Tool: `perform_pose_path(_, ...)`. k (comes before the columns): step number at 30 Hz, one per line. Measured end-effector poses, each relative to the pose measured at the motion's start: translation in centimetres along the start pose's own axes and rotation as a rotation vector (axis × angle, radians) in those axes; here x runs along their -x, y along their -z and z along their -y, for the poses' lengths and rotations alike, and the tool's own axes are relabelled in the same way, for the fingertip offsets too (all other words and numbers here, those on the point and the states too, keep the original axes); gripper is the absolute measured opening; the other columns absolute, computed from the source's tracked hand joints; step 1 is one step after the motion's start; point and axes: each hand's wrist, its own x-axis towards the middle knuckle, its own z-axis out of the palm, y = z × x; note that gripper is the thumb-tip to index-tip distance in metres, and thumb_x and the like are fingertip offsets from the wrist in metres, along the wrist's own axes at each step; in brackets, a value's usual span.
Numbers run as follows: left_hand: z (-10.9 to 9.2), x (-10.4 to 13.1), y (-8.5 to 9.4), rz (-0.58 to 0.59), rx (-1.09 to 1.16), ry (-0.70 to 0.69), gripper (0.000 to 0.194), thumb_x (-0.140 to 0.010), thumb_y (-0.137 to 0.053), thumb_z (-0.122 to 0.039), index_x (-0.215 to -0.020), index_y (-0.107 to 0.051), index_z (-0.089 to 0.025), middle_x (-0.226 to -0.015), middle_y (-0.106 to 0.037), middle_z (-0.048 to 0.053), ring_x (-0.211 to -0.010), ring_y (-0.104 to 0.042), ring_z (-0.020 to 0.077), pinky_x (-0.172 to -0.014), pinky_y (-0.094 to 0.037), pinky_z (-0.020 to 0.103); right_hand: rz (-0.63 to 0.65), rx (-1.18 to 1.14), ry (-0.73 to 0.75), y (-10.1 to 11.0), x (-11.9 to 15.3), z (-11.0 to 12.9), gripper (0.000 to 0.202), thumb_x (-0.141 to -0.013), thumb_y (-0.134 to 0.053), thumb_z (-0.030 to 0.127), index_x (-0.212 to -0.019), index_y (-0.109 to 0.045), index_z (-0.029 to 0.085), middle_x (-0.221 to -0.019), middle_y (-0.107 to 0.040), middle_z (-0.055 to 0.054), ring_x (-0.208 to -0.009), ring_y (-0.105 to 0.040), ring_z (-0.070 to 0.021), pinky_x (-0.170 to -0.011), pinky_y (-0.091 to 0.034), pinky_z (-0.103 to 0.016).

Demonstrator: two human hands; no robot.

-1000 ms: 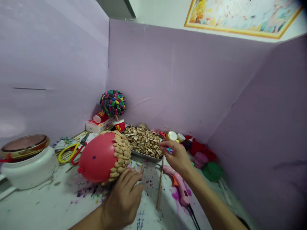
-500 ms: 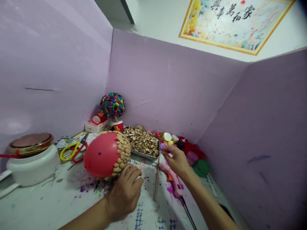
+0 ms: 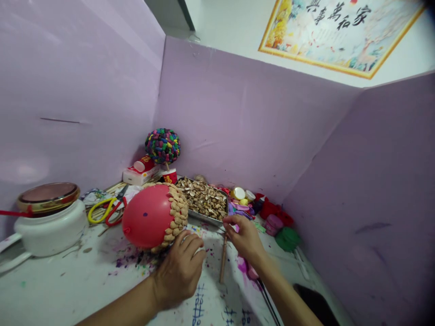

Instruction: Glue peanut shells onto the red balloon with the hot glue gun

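In the head view, I see a red balloon (image 3: 147,217) on the table (image 3: 84,290), its right end crusted with shells (image 3: 177,213). The left hand (image 3: 181,269), loosely bent, rests by that crust; the right hand (image 3: 245,240), well apart, pinches near the tray (image 3: 208,219), on what I can't tell. The balloon looks light, slick, burstable: best cradled at the crust

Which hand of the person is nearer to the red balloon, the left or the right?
Left. The left hand is close beside the balloon, at its side covered with tan pieces. The right hand is farther to the right, by the tray's near corner.
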Motion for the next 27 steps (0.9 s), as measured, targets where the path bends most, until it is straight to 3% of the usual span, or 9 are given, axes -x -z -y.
perform_pose_path(11,-0.1,0.0,-0.1,0.008,-0.016,0.018,0.018,-0.075,-0.043,-0.008,-0.084,-0.057,-0.015,-0.094,-0.056,0.009,-0.096,-0.049,0.0218,-0.096,-0.033,0.049,0.058,0.075,0.031,-1.2,0.2,0.5,0.012,-0.081,-0.055,0.017,-0.084,-0.066,0.018,-0.083,-0.068,-0.003,-0.080,-0.062,-0.0175,-0.073,-0.047,-0.032)
perform_pose_path(17,0.0,0.2,-0.3,0.002,-0.020,0.008,0.017,-0.076,-0.043,-0.009,-0.083,-0.056,-0.015,-0.092,-0.057,0.009,-0.098,-0.048,0.0226,-0.097,-0.032,0.049,0.111,0.229,0.085,-1.9,-4.1,0.5,0.024,-0.087,-0.052,0.029,-0.107,-0.055,0.016,-0.109,-0.059,-0.006,-0.091,-0.059,-0.0181,-0.077,-0.049,-0.039)
perform_pose_path(22,0.0,0.2,-0.5,-0.031,-0.023,0.010,0.017,-0.075,-0.043,-0.009,-0.084,-0.056,-0.015,-0.093,-0.056,0.009,-0.098,-0.048,0.0231,-0.096,-0.033,0.050,0.134,0.395,0.114,-3.2,-8.2,1.2,0.026,-0.087,-0.051,0.029,-0.111,-0.054,0.018,-0.114,-0.056,-0.007,-0.094,-0.058,-0.0191,-0.079,-0.049,-0.040)
perform_pose_path(27,0.0,0.3,-0.7,-0.042,-0.004,0.016,0.014,-0.072,-0.046,-0.011,-0.082,-0.054,-0.016,-0.090,-0.056,0.009,-0.094,-0.049,0.0225,-0.095,-0.033,0.050,0.217,0.549,0.149,-4.4,-10.5,2.1,0.027,-0.087,-0.051,0.029,-0.112,-0.053,0.018,-0.115,-0.056,-0.007,-0.094,-0.058,-0.0192,-0.079,-0.049,-0.040)
